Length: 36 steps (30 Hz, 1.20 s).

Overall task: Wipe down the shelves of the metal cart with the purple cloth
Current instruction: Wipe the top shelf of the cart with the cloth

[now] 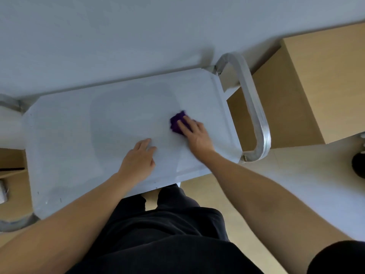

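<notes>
The metal cart's top shelf [79, 135] fills the middle of the head view, a pale flat tray with a raised rim. A crumpled purple cloth [176, 121] lies on its right part. My right hand [194, 135] presses flat on the cloth with straight fingers, covering its near half. Resting on the shelf to the left of the cloth, near the front edge, my left hand [139, 160] has its fingers spread and holds nothing. The lower shelves are hidden under the top one.
A curved metal handle [254, 107] loops off the cart's right end, and another [11, 222] shows at the left. A wooden cabinet [316, 86] stands right of the cart. A white wall runs behind. My dark trousers are below the shelf's front edge.
</notes>
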Each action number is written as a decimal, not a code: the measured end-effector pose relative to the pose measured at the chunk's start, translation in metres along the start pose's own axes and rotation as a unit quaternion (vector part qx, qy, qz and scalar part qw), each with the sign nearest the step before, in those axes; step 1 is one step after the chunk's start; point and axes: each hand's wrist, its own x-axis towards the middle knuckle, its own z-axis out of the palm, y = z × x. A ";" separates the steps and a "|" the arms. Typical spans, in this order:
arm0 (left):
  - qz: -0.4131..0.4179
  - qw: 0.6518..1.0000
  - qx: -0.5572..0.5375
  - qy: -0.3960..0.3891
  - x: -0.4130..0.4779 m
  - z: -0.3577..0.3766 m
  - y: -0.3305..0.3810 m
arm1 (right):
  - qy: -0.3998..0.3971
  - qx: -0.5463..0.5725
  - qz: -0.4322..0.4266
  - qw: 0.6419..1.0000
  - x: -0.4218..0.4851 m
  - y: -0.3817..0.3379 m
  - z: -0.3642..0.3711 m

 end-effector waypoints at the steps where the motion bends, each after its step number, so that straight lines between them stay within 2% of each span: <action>1: -0.007 1.000 0.003 0.001 0.003 0.000 -0.002 | 0.006 0.002 0.041 0.999 0.004 0.019 -0.008; 3: -0.019 1.000 0.001 0.001 0.008 -0.002 -0.006 | 0.028 0.016 0.168 0.985 0.011 0.047 -0.019; 5: -0.025 1.000 -0.005 0.006 0.014 -0.004 -0.010 | 0.039 0.006 0.299 0.953 0.021 0.043 -0.022; 7: -0.032 0.999 -0.007 0.014 0.021 -0.009 -0.012 | 0.044 -0.007 0.331 0.942 0.030 0.014 -0.015; 9: -0.050 0.998 -0.014 0.027 0.028 -0.014 -0.013 | 0.046 0.003 0.256 0.966 0.035 -0.025 0.002; 11: -0.073 0.996 -0.026 0.039 0.033 -0.017 -0.014 | 0.028 0.010 0.115 0.993 0.033 -0.055 0.020; 13: -0.084 0.995 -0.029 0.036 0.035 -0.016 -0.017 | -0.004 -0.002 -0.023 1.000 0.037 -0.060 0.023; 14: -0.083 0.996 -0.028 0.034 0.035 -0.015 -0.019 | -0.008 -0.009 -0.067 0.998 0.046 -0.052 0.018; 16: -0.080 0.996 -0.030 0.031 0.033 -0.013 -0.020 | 0.001 -0.009 -0.087 0.996 0.066 -0.024 0.002; 18: -0.086 0.995 -0.042 0.027 0.033 -0.012 -0.019 | 0.031 -0.002 -0.015 0.999 0.089 0.014 -0.017; 20: -0.091 0.994 -0.050 0.025 0.034 -0.012 -0.017 | 0.059 0.003 0.117 0.991 0.112 0.051 -0.037; 23: -0.092 0.994 -0.062 0.020 0.034 -0.012 -0.019 | 0.084 0.032 0.308 0.947 0.145 0.060 -0.049; 25: -0.088 0.994 -0.066 0.017 0.033 -0.012 -0.022 | 0.092 0.051 0.374 0.921 0.164 0.030 -0.045; 27: -0.087 0.994 -0.066 0.015 0.033 -0.013 -0.025 | 0.073 0.038 0.327 0.942 0.174 -0.010 -0.034; 30: -0.083 0.994 -0.066 0.017 0.032 -0.013 -0.025 | 0.012 0.013 0.089 0.996 0.170 -0.062 -0.011; 32: -0.076 0.995 -0.066 0.017 0.030 -0.012 -0.026 | -0.013 0.013 -0.029 0.999 0.169 -0.074 -0.006; 34: -0.069 0.995 -0.067 0.021 0.028 -0.013 -0.029 | -0.007 0.022 -0.042 0.999 0.174 -0.064 -0.011; 36: -0.064 0.995 -0.070 0.033 0.026 -0.013 -0.034 | 0.020 0.022 0.005 1.000 0.179 -0.042 -0.021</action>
